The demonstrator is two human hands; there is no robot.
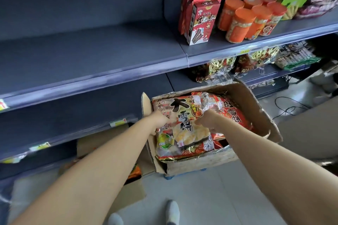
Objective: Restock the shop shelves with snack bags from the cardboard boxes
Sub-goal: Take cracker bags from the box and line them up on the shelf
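An open cardboard box (254, 107) stands on the floor below the shelves, full of snack bags. The top snack bag (182, 133) is large, red and clear, with big black characters and pale rice crackers showing. My left hand (161, 121) grips its left edge. My right hand (207, 119) is closed on its right side, near the middle of the box. A second red bag (232, 113) lies beside it to the right. Both arms reach down from the bottom of the frame. The long dark shelf (82, 56) above the box is bare.
Red cartons (198, 16) and orange-lidded jars (250, 18) stand on the right part of the upper shelf. Snack bags (256, 60) fill the shelf below them. Another cardboard box (102, 144) sits at the lower left. A black cable (289, 107) lies on the floor to the right.
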